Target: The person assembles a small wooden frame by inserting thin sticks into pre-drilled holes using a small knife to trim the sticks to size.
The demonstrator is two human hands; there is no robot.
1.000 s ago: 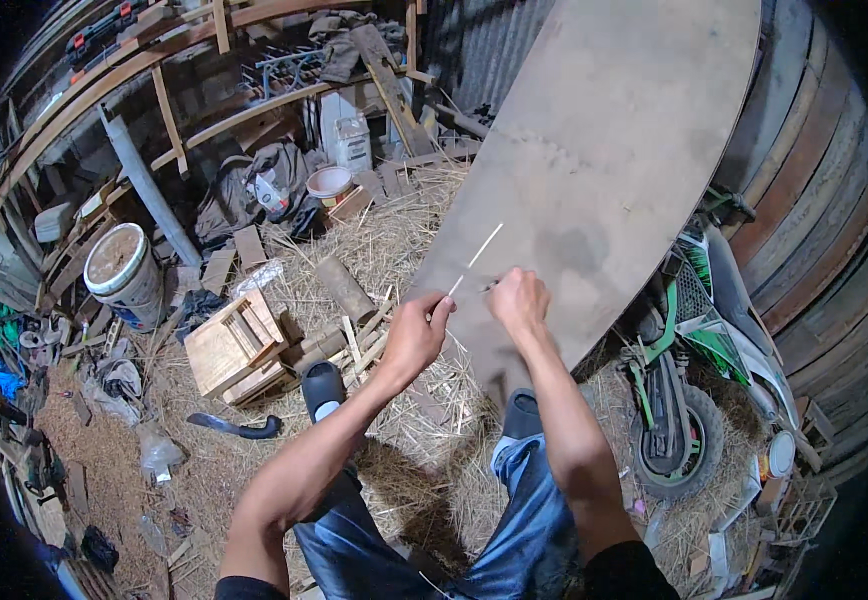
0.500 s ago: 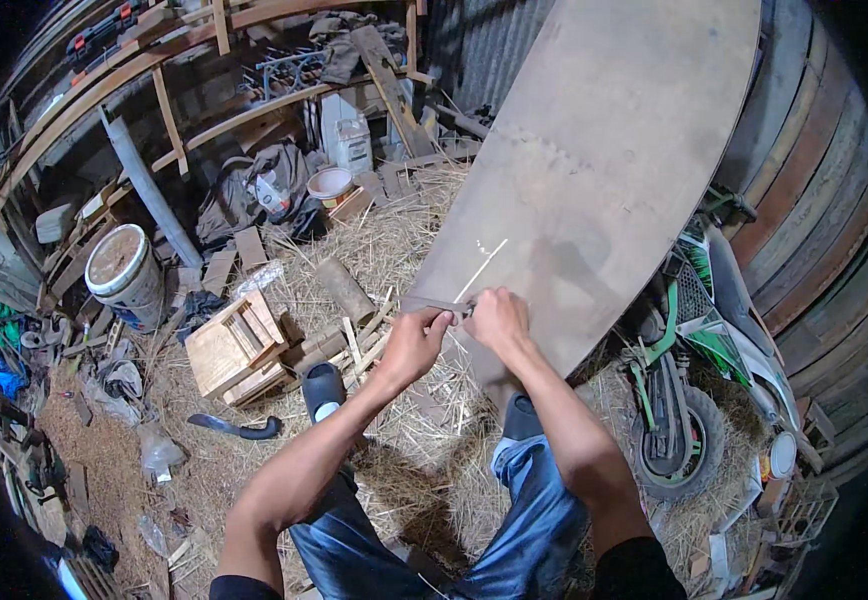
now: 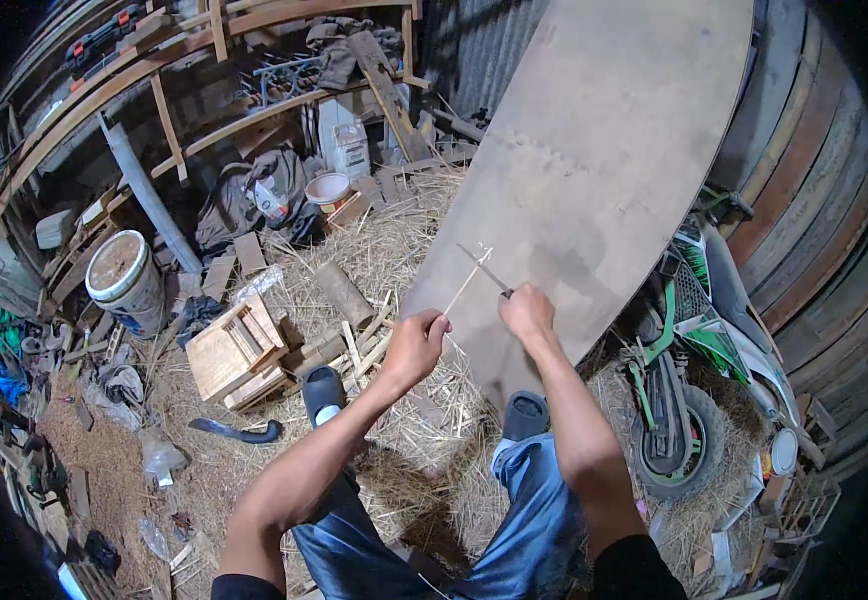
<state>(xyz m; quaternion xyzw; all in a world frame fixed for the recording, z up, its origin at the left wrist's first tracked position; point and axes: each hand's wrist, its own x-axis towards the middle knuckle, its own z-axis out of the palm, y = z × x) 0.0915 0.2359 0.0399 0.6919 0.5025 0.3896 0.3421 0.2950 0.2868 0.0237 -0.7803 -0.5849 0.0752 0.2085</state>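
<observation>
My left hand (image 3: 413, 347) is closed on the near end of a thin pale wooden stick (image 3: 465, 286), which points away and up to the right. A knife (image 3: 491, 276) is gripped by its handle in my right hand (image 3: 528, 314). Its dark narrow blade slants up to the left and crosses the stick close to the far end, where pale curls of shaving (image 3: 485, 250) show. Whether the blade touches the stick I cannot tell. Beneath both hands lies a large smooth grey-brown board (image 3: 614, 130).
Straw and shavings cover the floor. On the left are a wooden box-like piece (image 3: 238, 350), a curved dark blade (image 3: 234, 430) and a white bucket (image 3: 124, 275). A green-and-white motorbike (image 3: 689, 400) stands close on the right. Wooden racks line the back left.
My right hand has moved a little right and nearer, away from my left hand. The knife blade has swung from lying across my left fingertips to the stick's far end.
</observation>
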